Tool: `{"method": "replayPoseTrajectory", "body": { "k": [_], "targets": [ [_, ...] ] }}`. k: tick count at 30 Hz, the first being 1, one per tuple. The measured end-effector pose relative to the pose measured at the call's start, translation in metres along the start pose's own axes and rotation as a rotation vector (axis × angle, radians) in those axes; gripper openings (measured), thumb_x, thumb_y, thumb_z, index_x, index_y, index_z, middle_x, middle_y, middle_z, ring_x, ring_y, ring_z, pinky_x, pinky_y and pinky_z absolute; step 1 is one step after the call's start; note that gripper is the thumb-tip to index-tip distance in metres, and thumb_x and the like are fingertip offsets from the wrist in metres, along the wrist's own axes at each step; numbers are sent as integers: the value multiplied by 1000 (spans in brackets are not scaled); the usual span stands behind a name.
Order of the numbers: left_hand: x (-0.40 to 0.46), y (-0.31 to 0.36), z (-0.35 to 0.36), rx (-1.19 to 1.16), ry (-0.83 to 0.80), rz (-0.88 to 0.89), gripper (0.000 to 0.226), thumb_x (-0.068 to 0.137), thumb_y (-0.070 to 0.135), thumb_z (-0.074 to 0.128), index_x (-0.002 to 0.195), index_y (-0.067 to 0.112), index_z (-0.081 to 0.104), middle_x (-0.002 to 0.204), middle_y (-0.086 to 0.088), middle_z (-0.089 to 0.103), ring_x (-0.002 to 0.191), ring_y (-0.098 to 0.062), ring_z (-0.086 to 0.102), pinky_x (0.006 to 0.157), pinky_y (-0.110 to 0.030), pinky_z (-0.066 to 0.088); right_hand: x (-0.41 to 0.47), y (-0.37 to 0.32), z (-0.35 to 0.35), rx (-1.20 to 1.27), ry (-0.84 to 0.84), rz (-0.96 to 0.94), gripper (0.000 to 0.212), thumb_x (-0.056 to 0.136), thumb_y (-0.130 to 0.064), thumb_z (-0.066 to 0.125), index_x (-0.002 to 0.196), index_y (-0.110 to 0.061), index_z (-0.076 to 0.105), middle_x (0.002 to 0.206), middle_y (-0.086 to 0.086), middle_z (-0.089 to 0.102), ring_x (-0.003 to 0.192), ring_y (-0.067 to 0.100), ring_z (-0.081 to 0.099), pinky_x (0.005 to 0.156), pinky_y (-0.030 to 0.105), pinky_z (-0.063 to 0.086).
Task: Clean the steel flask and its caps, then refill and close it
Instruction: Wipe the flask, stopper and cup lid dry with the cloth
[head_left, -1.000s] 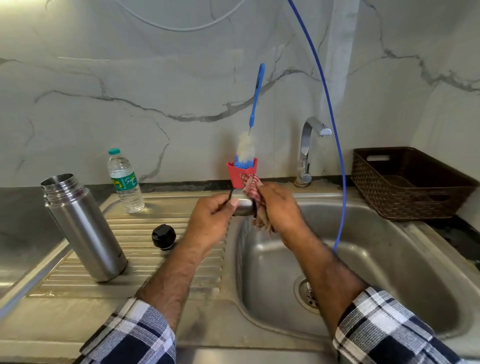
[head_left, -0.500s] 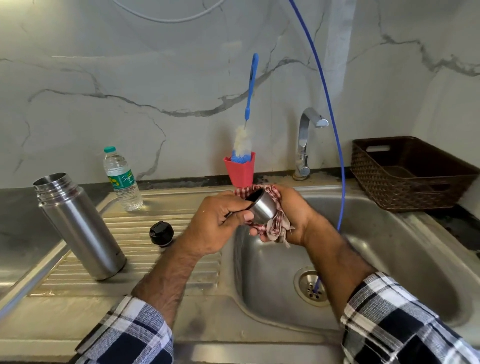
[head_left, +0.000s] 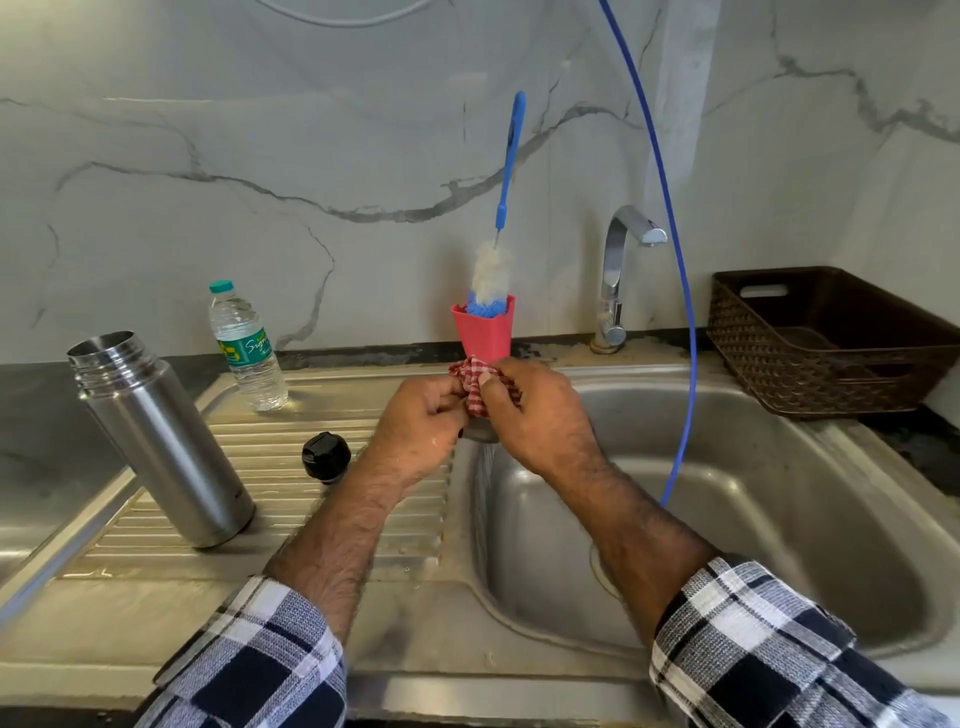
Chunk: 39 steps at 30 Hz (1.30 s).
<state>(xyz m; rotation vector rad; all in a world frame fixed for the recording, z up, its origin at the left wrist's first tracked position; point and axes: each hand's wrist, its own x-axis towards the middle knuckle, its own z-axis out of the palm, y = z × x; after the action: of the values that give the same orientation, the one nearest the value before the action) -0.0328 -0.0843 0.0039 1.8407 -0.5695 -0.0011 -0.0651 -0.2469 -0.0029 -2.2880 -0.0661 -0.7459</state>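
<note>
While the steel cap (head_left: 480, 432) sits almost buried in the checked cloth (head_left: 475, 387) over the sink (head_left: 779, 467), wet metal could slip and drop into the basin. Left hand (head_left: 415, 415) grips the cap; right hand (head_left: 530, 410) pinches cloth against it. Flask (head_left: 156, 436) stands open on the drainboard.

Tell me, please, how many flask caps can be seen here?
2. A black cap lies on the drainboard beside the steel flask. A steel cap, mostly hidden by the checked cloth, sits between the left hand and right hand.
</note>
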Motion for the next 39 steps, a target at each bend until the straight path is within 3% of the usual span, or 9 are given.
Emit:
{"method": "replayPoseTrajectory", "body": {
  "k": [6,10,15,19,23,28,33,36,39],
  "targets": [
    [-9,3,5,-84,12,217,21,97,-3,70,108,13,78,99,0,83,93,-16,79,86,-30,61,14,-2,-28,557,-140,405,38,103,-42,49,90,-21,77,86,2,77,83,21,71,77,40,57],
    [-13,3,15,-25,37,420,23,95,2,72,118,1,76,102,-7,80,90,-8,76,81,-26,61,5,5,-42,1299,-417,778,51,102,-47,42,116,-8,72,94,16,73,77,29,71,64,37,58],
    [-12,4,21,386,340,590,28,91,4,72,117,13,78,94,-2,68,81,-10,68,71,-27,59,7,-10,-12,1582,-255,856,39,102,-37,49,115,-8,72,99,16,71,92,30,71,89,43,57],
    [-9,14,19,575,430,552,33,90,8,60,116,12,79,83,-5,62,69,-21,60,56,-36,57,-1,-35,3,1109,20,617,43,108,-42,42,114,-14,74,97,8,74,91,23,71,90,40,57],
    [-10,13,11,468,349,534,29,91,-2,70,112,14,81,81,10,61,73,-5,61,64,-20,54,-3,-36,-1,662,120,300,41,112,-48,35,129,-27,66,114,-5,75,109,10,70,91,33,58],
    [-14,11,20,389,323,599,28,90,-2,72,116,6,79,92,8,62,79,6,59,73,-8,47,9,-12,-24,1282,-122,673,41,106,-35,45,118,-5,70,102,14,75,89,26,72,77,38,58],
    [-20,19,26,721,285,673,40,82,9,57,117,5,77,88,-6,71,87,-18,59,73,-28,54,6,-16,-18,1589,-249,798,37,98,-28,53,129,-8,61,100,14,67,88,27,68,78,38,58],
    [-16,19,19,728,311,537,40,78,6,70,117,8,77,90,-8,67,80,-24,63,68,-35,60,1,-29,-16,1093,-232,737,41,109,-36,43,116,-7,71,97,10,78,84,24,76,75,40,65],
    [-14,13,14,544,272,519,36,85,-2,67,115,13,79,86,1,63,72,-16,62,64,-26,53,0,-28,-12,506,52,439,45,110,-50,35,107,-21,70,92,3,76,83,19,74,68,34,59]
  ]
}}
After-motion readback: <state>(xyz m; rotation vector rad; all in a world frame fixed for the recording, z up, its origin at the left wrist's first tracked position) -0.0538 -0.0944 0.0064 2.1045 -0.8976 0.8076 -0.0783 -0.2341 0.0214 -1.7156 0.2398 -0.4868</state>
